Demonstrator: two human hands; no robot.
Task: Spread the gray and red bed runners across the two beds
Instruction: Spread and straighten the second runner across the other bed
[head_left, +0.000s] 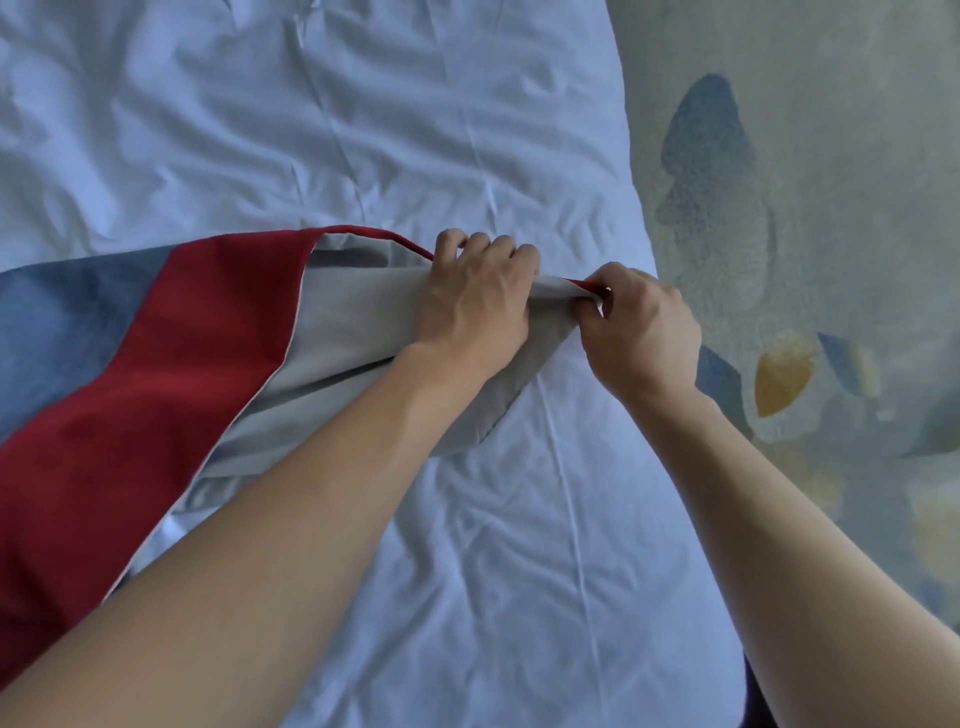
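A gray and red bed runner (171, 338) lies across a bed with a wrinkled white sheet (363, 130), running in from the left. Its right end is folded over, so the pale gray underside faces up. My left hand (475, 296) is closed on that folded end from above. Just to the right, my right hand (641, 330) pinches the tip of the same end, where a thin red edge shows. Both hands hold the cloth slightly above the sheet, near the bed's right edge.
Right of the bed lies a carpet (805, 208) in pale green with blue and yellow leaf shapes. White sheet stretches beyond the runner and in front of it. A dark object (753, 696) peeks out at the bottom right.
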